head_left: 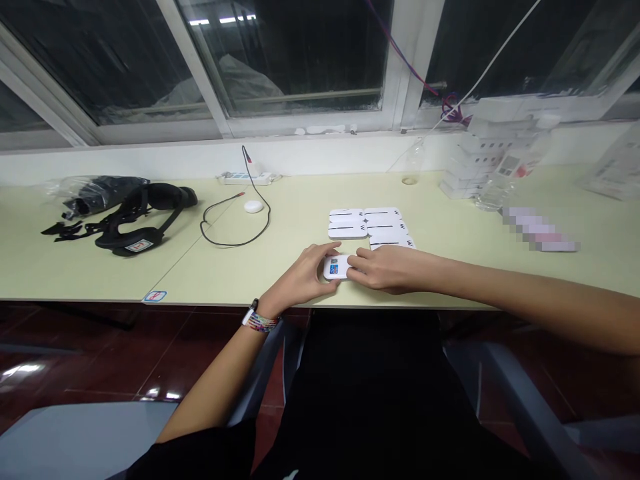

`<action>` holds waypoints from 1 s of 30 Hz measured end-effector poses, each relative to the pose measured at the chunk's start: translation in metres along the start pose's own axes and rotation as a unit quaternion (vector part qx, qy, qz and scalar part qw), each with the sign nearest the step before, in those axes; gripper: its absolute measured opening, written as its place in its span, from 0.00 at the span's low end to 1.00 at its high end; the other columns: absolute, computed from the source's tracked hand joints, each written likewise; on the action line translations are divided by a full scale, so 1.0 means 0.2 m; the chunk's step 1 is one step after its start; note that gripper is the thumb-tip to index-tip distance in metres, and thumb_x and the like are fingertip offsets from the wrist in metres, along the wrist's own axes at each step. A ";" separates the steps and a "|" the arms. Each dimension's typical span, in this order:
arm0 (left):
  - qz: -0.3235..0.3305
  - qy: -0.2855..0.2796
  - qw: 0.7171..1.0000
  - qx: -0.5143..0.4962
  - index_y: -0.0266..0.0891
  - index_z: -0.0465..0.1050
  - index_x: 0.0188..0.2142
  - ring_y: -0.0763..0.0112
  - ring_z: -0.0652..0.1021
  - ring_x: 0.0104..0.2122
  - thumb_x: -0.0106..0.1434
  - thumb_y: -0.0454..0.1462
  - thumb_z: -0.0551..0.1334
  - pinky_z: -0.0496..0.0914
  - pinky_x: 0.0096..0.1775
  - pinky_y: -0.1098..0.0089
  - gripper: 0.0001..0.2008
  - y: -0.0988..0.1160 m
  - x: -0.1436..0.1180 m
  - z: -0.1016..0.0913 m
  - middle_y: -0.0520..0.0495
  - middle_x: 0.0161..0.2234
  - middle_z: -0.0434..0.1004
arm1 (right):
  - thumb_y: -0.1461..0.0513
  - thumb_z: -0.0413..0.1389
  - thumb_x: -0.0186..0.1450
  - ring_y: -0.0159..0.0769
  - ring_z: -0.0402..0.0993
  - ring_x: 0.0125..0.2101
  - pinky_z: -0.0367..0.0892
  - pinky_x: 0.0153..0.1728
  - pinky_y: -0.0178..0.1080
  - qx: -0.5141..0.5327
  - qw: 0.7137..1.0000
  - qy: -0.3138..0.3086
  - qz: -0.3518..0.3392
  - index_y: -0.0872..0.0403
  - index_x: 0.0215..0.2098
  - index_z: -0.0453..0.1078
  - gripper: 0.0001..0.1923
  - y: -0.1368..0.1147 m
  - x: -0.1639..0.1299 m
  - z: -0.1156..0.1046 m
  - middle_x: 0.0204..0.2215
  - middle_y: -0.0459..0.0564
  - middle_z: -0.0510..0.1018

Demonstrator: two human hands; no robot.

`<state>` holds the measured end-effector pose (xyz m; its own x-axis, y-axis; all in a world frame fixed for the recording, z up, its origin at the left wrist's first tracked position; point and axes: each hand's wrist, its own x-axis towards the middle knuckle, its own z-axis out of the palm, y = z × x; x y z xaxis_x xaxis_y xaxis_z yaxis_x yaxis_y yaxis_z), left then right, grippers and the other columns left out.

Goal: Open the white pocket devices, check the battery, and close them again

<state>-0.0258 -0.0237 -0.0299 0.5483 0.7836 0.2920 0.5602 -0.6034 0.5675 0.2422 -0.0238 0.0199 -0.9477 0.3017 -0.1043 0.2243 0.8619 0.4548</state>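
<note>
At table edge: small white rounded plastic device (337, 267) with blue sticker, pinched between left hand (300, 280) and right hand (387, 268).

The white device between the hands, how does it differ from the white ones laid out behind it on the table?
The white device is gripped by the left hand and right hand; the laid-out devices lie untouched. It shows a blue label; they show thin dark lines. It sits alone; they lie side by side. All are white, rounded, flat.
</note>
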 end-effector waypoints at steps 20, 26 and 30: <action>0.005 0.005 1.000 -0.019 0.52 0.59 0.74 0.48 0.77 0.63 0.63 0.36 0.71 0.72 0.65 0.46 0.43 0.03 0.00 0.00 0.41 0.62 0.77 | 0.57 0.63 0.72 0.50 0.77 0.45 0.69 0.41 0.44 0.299 0.929 0.080 0.203 0.55 0.60 0.72 0.20 0.02 -0.01 0.02 0.49 0.61 0.80; 0.019 0.004 1.000 -0.004 0.51 0.61 0.73 0.48 0.78 0.62 0.63 0.35 0.71 0.72 0.65 0.48 0.42 0.05 0.00 -0.01 0.43 0.61 0.79 | 0.60 0.70 0.63 0.54 0.75 0.53 0.70 0.45 0.45 0.429 0.865 0.056 0.254 0.51 0.60 0.73 0.28 0.06 0.03 0.02 0.51 0.59 0.78; 0.019 0.001 1.000 0.000 0.52 0.62 0.73 0.48 0.78 0.61 0.62 0.35 0.71 0.73 0.63 0.47 0.41 0.05 0.00 0.00 0.42 0.61 0.78 | 0.60 0.70 0.61 0.53 0.75 0.49 0.69 0.41 0.44 0.433 0.862 0.044 0.259 0.52 0.57 0.74 0.26 0.07 0.05 0.00 0.49 0.58 0.78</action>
<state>-0.0202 -0.0288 -0.0233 0.5670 0.7610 0.3152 0.5395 -0.6323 0.5559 0.2362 -0.0091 0.0260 -0.6740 0.7387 -0.0003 0.6724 0.6134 -0.4143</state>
